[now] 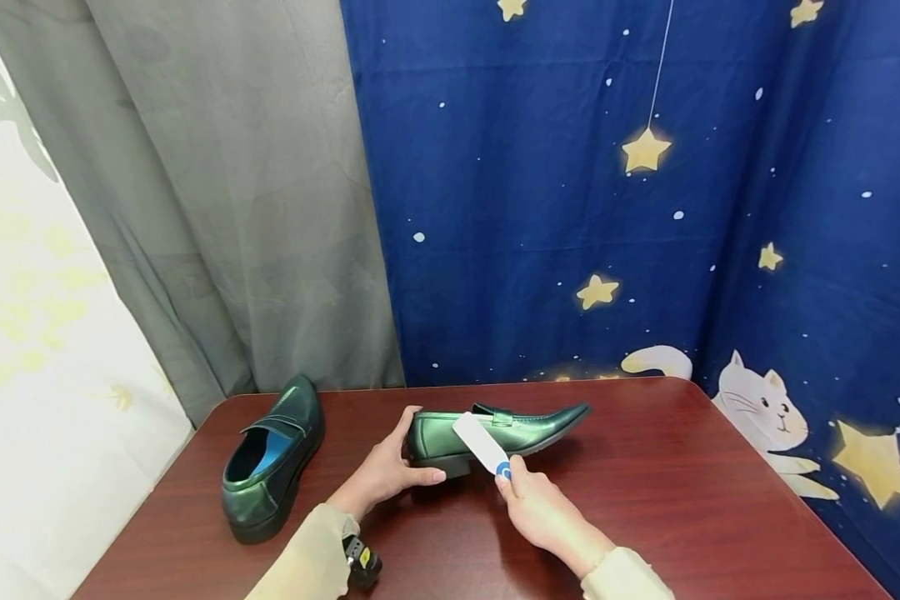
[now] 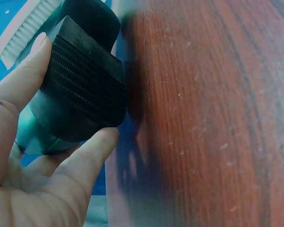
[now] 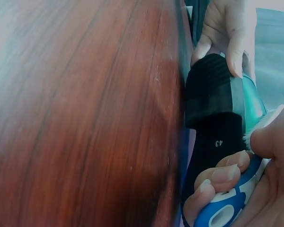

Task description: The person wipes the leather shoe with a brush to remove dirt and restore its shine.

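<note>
My left hand (image 1: 381, 477) grips a shiny dark green loafer (image 1: 431, 433) by its heel, thumb on the near side. The loafer's toe points right, and its black ridged heel (image 2: 85, 85) faces the left wrist camera. In the right wrist view, the sole (image 3: 213, 146) shows a size number. Between its fingers and thumb, my right hand (image 1: 543, 512) holds a white and blue brush (image 1: 480, 443), which overlaps the loafer's near side. Its white bristles (image 2: 31, 30) face the shoe in the left wrist view; its blue handle (image 3: 239, 194) lies inside the right hand.
A second green loafer (image 1: 258, 504) with a blue insole stands on the left of the reddish-brown wooden table (image 1: 682, 483). Behind the table hang a grey curtain (image 1: 270, 208) and a dark blue one (image 1: 525, 208) with stars.
</note>
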The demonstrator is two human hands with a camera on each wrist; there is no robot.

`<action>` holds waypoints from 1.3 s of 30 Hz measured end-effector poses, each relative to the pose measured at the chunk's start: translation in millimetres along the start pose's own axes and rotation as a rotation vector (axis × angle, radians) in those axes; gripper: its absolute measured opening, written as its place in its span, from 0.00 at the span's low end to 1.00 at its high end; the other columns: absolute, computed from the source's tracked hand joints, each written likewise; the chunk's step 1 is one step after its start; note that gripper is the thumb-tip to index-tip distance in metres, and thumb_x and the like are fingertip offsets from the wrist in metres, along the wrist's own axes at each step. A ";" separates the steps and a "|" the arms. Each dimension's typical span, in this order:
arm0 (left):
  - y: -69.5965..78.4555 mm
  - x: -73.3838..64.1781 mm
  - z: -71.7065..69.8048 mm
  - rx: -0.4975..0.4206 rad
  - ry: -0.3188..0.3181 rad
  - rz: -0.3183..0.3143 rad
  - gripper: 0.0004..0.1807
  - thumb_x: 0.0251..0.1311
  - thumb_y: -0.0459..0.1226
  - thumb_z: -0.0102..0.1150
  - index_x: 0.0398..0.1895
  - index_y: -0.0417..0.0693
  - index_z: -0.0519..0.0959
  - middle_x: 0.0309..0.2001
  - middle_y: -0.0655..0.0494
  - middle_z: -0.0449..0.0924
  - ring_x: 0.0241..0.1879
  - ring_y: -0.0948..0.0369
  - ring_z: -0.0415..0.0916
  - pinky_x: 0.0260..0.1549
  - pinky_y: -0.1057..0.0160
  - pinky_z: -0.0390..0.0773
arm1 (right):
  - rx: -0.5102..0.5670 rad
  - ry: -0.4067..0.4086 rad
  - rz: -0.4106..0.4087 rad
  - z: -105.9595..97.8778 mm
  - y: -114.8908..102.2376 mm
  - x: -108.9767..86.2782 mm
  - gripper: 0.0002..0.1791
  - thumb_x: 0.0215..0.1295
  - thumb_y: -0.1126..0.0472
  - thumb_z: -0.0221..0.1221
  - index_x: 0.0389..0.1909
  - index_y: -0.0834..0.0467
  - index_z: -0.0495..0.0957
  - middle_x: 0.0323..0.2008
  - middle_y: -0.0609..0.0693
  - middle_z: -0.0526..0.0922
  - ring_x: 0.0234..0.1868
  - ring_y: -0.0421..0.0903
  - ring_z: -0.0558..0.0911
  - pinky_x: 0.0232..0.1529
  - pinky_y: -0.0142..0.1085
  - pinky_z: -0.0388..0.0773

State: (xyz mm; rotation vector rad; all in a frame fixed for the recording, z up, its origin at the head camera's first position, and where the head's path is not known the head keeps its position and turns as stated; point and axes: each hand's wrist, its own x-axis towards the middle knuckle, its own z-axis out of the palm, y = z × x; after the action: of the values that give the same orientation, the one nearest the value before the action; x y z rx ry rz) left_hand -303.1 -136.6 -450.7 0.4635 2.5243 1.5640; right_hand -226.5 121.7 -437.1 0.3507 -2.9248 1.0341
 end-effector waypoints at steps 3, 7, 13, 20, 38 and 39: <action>0.4 -0.3 0.2 0.003 0.004 -0.001 0.55 0.44 0.45 0.82 0.72 0.74 0.56 0.56 0.47 0.77 0.45 0.55 0.79 0.45 0.58 0.79 | -0.009 0.001 -0.018 3.2 -3.1 1.5 0.10 0.78 0.54 0.51 0.39 0.55 0.65 0.23 0.47 0.71 0.24 0.45 0.72 0.26 0.40 0.67; 0.9 -0.8 0.6 0.016 0.013 -0.007 0.55 0.44 0.46 0.83 0.73 0.73 0.56 0.56 0.47 0.78 0.45 0.55 0.79 0.44 0.58 0.79 | -0.017 -0.012 -0.021 7.0 -9.2 3.9 0.10 0.78 0.54 0.51 0.39 0.55 0.65 0.23 0.46 0.71 0.23 0.45 0.72 0.25 0.40 0.68; 0.9 -1.1 1.6 0.032 0.025 -0.011 0.56 0.43 0.47 0.83 0.73 0.72 0.56 0.57 0.45 0.78 0.43 0.56 0.79 0.44 0.58 0.79 | -0.014 -0.038 -0.009 11.1 -21.7 6.5 0.11 0.78 0.52 0.51 0.39 0.55 0.66 0.22 0.47 0.71 0.22 0.46 0.73 0.25 0.41 0.68; -0.7 -2.1 1.8 0.063 0.035 0.016 0.56 0.42 0.47 0.83 0.73 0.72 0.57 0.58 0.45 0.78 0.43 0.57 0.79 0.45 0.58 0.78 | -0.028 -0.042 -0.026 18.7 -30.4 9.3 0.11 0.79 0.52 0.50 0.39 0.56 0.66 0.22 0.47 0.72 0.21 0.46 0.73 0.24 0.41 0.68; -7.3 -0.8 3.6 0.153 0.083 0.117 0.57 0.38 0.43 0.85 0.72 0.73 0.58 0.58 0.53 0.80 0.50 0.57 0.77 0.54 0.51 0.73 | -0.067 -0.041 -0.086 33.8 -56.1 15.7 0.14 0.79 0.51 0.49 0.38 0.57 0.67 0.20 0.49 0.72 0.20 0.45 0.72 0.21 0.40 0.67; -6.8 -0.8 3.7 0.151 0.083 0.120 0.57 0.38 0.43 0.85 0.72 0.73 0.58 0.58 0.53 0.80 0.50 0.57 0.77 0.55 0.51 0.73 | -0.069 -0.039 -0.086 33.3 -56.2 15.5 0.14 0.79 0.51 0.49 0.38 0.57 0.67 0.20 0.49 0.72 0.19 0.45 0.72 0.20 0.40 0.67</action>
State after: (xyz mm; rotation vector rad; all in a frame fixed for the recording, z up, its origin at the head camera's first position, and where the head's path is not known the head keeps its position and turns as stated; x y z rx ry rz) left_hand -302.6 -136.5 -458.4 0.5906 2.7377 1.4649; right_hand -227.6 55.3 -426.8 0.4941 -2.9413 0.9238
